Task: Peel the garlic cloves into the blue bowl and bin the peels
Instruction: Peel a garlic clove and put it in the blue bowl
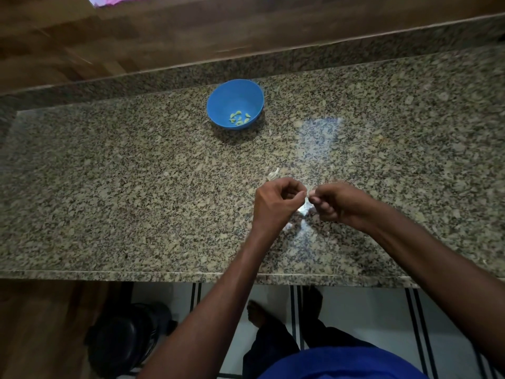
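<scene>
The small pale garlic clove (309, 193) is pinched between the fingers of the left hand (276, 203) and the right hand (337, 201). The round blue plastic bowl (218, 105) lies beyond the fingers, nearer the left hand.

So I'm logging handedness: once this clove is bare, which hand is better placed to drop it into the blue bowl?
Probably the left hand: the blue bowl lies ahead on its side, so the right hand would cross over. Both pinch the garlic clove.
</scene>
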### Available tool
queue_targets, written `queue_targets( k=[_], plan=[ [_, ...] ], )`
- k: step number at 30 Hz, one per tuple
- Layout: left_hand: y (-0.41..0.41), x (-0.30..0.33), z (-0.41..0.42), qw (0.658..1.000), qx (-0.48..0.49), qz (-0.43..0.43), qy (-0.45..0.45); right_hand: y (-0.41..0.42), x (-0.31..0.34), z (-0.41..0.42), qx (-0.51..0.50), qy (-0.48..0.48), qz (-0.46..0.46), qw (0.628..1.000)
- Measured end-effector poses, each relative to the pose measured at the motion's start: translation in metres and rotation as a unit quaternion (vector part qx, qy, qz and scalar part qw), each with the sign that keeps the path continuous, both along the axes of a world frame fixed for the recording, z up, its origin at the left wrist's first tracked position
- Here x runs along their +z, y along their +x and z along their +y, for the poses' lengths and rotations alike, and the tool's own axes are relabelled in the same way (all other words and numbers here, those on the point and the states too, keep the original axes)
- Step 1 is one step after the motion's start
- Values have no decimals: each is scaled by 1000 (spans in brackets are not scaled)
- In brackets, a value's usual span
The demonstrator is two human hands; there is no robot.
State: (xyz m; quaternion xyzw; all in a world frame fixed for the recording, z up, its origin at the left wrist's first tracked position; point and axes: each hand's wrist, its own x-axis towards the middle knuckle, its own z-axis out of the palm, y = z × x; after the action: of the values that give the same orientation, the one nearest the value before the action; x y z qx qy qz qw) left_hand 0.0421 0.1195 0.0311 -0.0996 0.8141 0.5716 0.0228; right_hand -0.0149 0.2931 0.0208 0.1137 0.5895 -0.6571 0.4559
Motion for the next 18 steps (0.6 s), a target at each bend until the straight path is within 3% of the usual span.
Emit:
queue_targets(
  k=[3,5,6,8,10,13,15,18],
  plan=[
    [0,-1,2,999,0,18,-45,3,1,-1,-26,-16,-21,999],
    [-1,-1,2,999,13,-20,-23,7,6,-1,20,80,122,989],
    [-2,0,1,998,24,-51,11,10,8,-2,57,146,222,962],
    [-5,3,-1,988,48,-112,91,12,9,-4,119,256,394,875],
    [-9,8,-2,973,69,-163,145,17,7,-7,152,299,482,809],
    [-13,13,-3,942,106,-227,222,23,2,-9,164,314,566,744],
    [-13,15,-3,927,117,-242,262,23,2,-7,144,301,575,747],
    [-8,13,-5,925,97,-229,288,18,3,0,107,259,495,823]
  ],
)
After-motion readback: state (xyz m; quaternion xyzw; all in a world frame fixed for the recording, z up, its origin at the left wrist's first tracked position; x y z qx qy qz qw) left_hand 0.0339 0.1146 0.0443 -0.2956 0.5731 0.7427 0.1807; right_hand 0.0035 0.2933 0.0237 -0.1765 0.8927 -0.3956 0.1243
